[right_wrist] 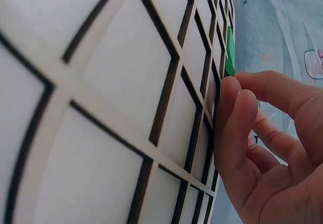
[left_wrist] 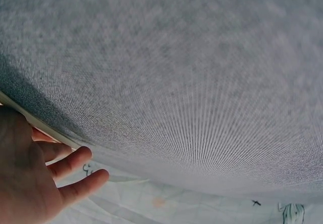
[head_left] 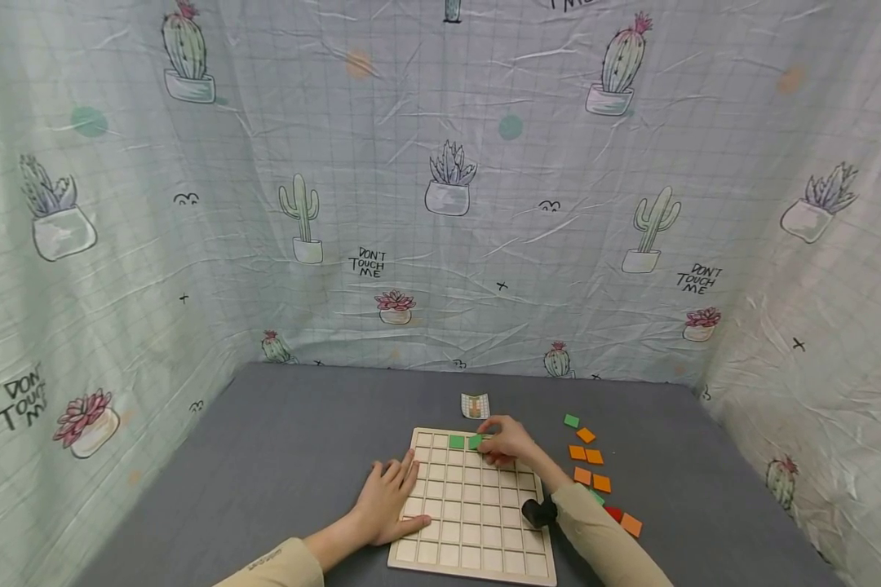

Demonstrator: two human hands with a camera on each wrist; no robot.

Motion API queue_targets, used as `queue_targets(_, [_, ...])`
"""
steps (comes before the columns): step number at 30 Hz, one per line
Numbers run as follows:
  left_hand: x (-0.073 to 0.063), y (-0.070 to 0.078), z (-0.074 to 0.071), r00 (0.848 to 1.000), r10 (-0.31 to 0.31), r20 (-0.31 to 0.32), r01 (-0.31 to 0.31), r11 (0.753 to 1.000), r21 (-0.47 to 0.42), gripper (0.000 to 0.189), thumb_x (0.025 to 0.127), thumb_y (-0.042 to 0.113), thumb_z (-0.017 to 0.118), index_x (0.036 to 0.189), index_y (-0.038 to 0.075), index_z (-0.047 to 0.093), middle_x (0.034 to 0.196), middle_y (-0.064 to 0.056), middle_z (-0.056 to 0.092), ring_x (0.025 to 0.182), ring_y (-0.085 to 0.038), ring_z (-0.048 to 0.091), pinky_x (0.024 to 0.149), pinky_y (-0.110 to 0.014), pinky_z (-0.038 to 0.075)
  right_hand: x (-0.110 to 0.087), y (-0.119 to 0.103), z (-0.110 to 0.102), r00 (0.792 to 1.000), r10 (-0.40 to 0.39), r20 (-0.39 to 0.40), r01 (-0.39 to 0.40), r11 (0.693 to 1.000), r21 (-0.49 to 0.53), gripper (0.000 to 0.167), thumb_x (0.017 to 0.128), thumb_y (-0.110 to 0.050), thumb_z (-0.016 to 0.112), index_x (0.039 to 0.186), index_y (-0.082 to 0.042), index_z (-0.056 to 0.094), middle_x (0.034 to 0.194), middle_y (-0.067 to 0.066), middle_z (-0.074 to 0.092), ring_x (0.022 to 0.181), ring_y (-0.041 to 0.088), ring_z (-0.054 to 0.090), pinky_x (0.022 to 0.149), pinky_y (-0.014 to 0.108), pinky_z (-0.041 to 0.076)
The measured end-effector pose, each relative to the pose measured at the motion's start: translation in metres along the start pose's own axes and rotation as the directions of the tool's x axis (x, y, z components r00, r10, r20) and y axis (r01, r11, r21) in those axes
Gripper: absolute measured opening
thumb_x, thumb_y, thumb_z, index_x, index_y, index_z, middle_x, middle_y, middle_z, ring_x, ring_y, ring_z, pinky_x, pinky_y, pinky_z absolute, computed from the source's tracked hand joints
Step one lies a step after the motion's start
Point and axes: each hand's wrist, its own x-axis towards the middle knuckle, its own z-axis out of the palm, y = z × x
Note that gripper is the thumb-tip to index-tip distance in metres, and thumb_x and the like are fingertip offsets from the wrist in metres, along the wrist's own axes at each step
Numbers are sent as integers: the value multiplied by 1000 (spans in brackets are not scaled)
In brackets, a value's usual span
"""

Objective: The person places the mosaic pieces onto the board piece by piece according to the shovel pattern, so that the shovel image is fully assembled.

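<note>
A pale wooden board (head_left: pixel 471 512) divided into square cells lies on the grey table. My left hand (head_left: pixel 386 500) rests along its left edge, fingers spread and thumb reaching over the cells; the left wrist view shows the same hand (left_wrist: pixel 30 176) at the board's side. Over the far row, my right hand (head_left: pixel 510 444) pinches a green square tile (head_left: pixel 474 442), slightly tilted, by its near right corner. In the right wrist view that green tile (right_wrist: pixel 230 50) meets the fingertips. Another green tile (head_left: pixel 457 442) sits in the far row just left of it.
A small printed card (head_left: pixel 475 406) lies beyond the board. Right of the board are loose orange tiles (head_left: pixel 593 456), a green tile (head_left: pixel 571 421) and a red tile (head_left: pixel 613 514), partly behind the right sleeve (head_left: pixel 605 534). A black wrist camera (head_left: pixel 537 514) hangs over the board's right side.
</note>
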Motion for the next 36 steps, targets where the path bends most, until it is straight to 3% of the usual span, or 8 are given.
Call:
queue_targets(13, [0, 0, 2, 1000, -4, 1, 4, 1000, 7, 87, 81, 73, 16, 134, 9, 40, 142, -11, 36, 109, -23, 45, 84, -45, 36, 7, 0, 5, 999, 31, -23, -32, 998, -58, 27, 74, -4, 67, 100, -1, 59, 54, 6, 61, 41, 10, 52, 40, 24, 42])
queue_targets(36, [0, 0, 4, 1000, 11, -29, -11, 1000, -8, 87, 81, 73, 15, 133, 8, 42, 140, -12, 38, 107, -24, 46, 81, -45, 36, 9, -3, -2, 994, 101, 43, -102, 995, 11, 21, 78, -5, 62, 99, -1, 61, 63, 7, 63, 43, 8, 53, 41, 21, 39])
